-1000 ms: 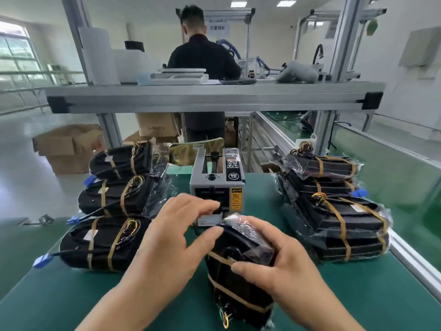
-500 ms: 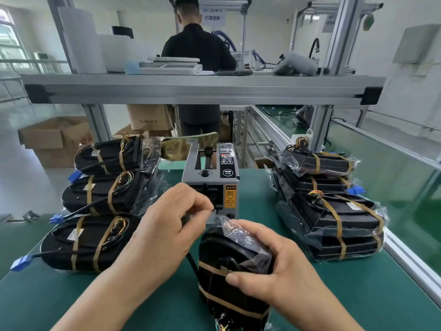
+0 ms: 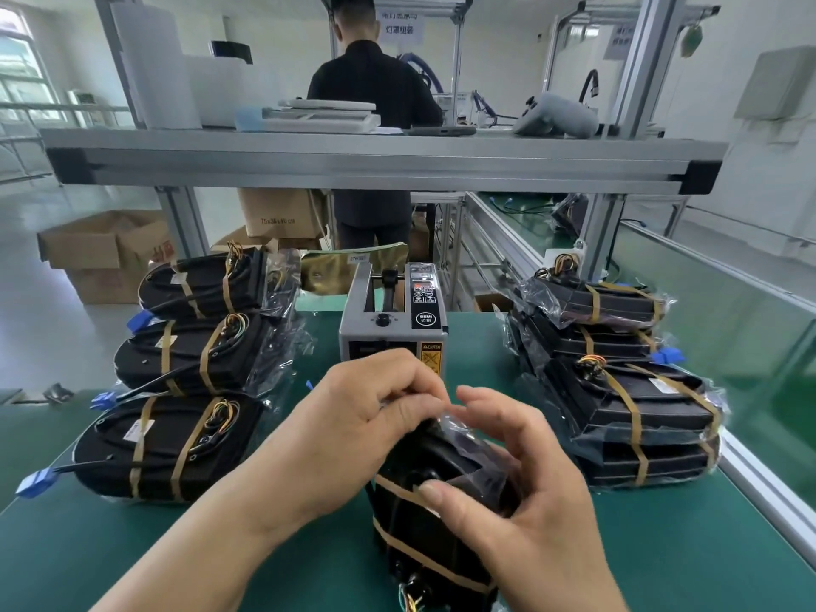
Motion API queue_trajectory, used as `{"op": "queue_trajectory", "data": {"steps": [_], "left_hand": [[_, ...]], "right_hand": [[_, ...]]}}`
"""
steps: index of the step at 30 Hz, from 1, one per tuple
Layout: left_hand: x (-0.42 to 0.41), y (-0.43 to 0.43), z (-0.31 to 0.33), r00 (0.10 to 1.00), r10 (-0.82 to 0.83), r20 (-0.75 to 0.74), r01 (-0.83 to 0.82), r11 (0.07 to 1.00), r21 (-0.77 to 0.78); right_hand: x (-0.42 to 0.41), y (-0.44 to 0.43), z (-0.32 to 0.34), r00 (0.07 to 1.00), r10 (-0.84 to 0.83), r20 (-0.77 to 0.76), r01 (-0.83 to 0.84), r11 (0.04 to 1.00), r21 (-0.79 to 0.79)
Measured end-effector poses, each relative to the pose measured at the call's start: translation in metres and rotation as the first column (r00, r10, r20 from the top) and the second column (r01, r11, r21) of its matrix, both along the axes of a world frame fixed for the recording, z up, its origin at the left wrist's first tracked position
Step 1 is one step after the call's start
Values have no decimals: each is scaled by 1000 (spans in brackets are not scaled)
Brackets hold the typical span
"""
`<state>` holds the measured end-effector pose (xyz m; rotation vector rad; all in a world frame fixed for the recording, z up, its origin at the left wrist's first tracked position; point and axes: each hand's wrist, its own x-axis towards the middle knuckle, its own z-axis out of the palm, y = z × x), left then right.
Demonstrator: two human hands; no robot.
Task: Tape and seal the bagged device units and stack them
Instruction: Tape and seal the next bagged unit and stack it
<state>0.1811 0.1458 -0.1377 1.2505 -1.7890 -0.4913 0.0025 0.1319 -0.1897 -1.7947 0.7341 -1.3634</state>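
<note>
We find the bagged unit (image 3: pixel 424 527) standing on end on the green mat (image 3: pixel 265 567), low and centred, just before the tape dispenser (image 3: pixel 393 322). Its clear bag holds a black device bound by brown bands, with coloured wires at the lower end. Our right hand (image 3: pixel 521 505) grasps it from the right, thumb pressed on the front and fingers curled round the far side. Our left hand (image 3: pixel 366 417) is clenched at the bag's top, thumb and fingers pinching a thin clear piece (image 3: pixel 437 406). It is blurred, so we cannot tell whether it is tape or the bag's own film.

On the left lie three more bagged units (image 3: pixel 176 448), one behind another, each in its own clear bag, with blue connectors (image 3: pixel 35 483) sticking out to the left. On the right a stack of bagged units (image 3: pixel 627 404) rests near the table's edge; how many layers it has we cannot tell.

Our hands cover the dispenser's mouth. An aluminium shelf (image 3: pixel 353 165) crosses above it and cuts across a person (image 3: pixel 375 90) standing with their back to us. Cardboard boxes (image 3: pixel 101 254) sit on the floor beyond the left units. The unit's lower end is cut off by the frame.
</note>
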Motion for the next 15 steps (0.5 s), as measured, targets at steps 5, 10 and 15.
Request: {"op": "queue_trajectory", "data": {"steps": [5,10,15], "left_hand": [[-3,-9,-11,976,107,-191,-104,994,27],[-7,-15,-16,953,118,-279,-118,993,16],[-11,-22,-19,948,113,-298,-116,993,9]], "right_hand": [[17,15,-7,965,-258,51,263,954,-145],[17,11,-8,933,-345,100,357,921,-154],[2,2,-8,961,-168,220,159,985,61]]}}
